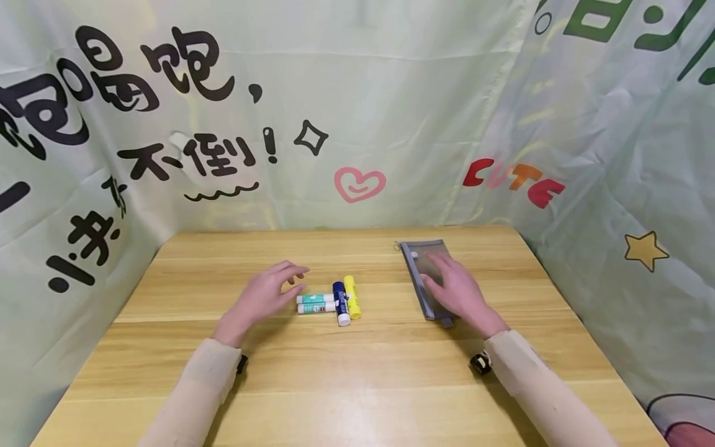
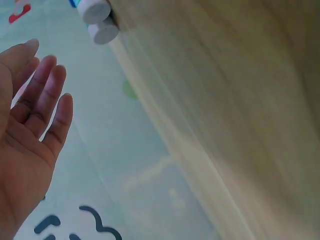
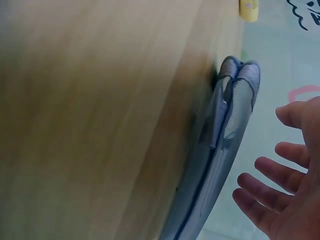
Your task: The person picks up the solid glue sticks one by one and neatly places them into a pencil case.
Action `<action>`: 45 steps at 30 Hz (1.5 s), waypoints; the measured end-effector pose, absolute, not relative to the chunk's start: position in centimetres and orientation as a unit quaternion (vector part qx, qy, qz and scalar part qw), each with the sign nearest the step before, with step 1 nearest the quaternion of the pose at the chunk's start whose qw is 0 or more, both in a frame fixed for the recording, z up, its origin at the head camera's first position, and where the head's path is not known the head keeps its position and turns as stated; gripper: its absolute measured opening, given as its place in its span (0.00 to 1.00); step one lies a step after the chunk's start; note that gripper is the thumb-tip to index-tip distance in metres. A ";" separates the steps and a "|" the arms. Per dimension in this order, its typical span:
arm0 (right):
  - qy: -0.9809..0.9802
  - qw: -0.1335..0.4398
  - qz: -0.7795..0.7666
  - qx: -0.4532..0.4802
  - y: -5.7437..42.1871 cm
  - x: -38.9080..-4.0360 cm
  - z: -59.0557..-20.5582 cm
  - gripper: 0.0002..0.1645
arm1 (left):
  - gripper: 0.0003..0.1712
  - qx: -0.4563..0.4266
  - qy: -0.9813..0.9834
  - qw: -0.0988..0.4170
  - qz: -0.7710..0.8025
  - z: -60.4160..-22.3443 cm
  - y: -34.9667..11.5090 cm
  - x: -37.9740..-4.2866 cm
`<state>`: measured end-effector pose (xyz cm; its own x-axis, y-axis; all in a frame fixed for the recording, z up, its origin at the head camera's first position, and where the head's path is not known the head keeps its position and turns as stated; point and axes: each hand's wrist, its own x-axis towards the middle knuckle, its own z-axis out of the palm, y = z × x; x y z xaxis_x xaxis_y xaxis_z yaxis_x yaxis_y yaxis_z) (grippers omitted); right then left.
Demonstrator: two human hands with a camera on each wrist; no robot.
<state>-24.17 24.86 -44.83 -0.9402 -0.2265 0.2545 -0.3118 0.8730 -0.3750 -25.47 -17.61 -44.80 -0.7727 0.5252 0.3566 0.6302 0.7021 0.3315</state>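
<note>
My left hand [image 1: 270,292], fingers loosely bent and holding nothing, hovers just left of a cluster of glue sticks. Two are white and teal [image 1: 315,303], lying side by side; a dark blue one with a white cap [image 1: 341,304] and a yellow one [image 1: 352,298] lie across their right ends. In the left wrist view, white stick ends [image 2: 103,31] show beyond the fingertips. Over a grey mesh zip pouch [image 1: 419,273] hangs my right hand [image 1: 458,288], fingers spread. The right wrist view shows a gap between that hand [image 3: 285,185] and the pouch [image 3: 220,145].
The wooden table [image 1: 346,385] meets a pale printed cloth [image 1: 391,112] at its back and sides. A small ring [image 1: 397,246] sits at the pouch's far left corner. Dark bands circle both wrists, such as the right wristband [image 1: 481,363].
</note>
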 end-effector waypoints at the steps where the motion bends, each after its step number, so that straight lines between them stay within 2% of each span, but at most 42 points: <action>1: -0.963 0.099 0.206 0.142 24.7 -24.4 -44.9 0.35 | 0.21 -0.319 -0.916 0.105 -0.220 -44.9 -17.4 -25.6; 6: -0.966 0.083 0.191 0.154 24.0 -25.1 -45.1 0.32 | 0.18 -0.344 -0.916 0.057 -0.197 -45.1 -16.2 -26.4; 12: -0.970 0.068 0.173 0.158 23.5 -26.0 -45.7 0.31 | 0.15 -0.395 -0.906 0.030 -0.149 -45.5 -15.2 -27.1; 23: -0.976 0.048 0.135 0.161 23.1 -26.6 -46.2 0.29 | 0.14 -0.426 -0.896 0.002 -0.124 -46.0 -14.8 -27.5; 40: -0.983 -0.006 0.117 0.143 23.1 -27.1 -45.0 0.20 | 0.14 -0.410 -0.901 -0.027 -0.137 -46.0 -14.8 -27.5; 45: -0.980 -0.001 0.126 0.157 23.3 -27.2 -45.1 0.18 | 0.15 -0.392 -0.908 -0.027 -0.148 -45.7 -15.0 -27.2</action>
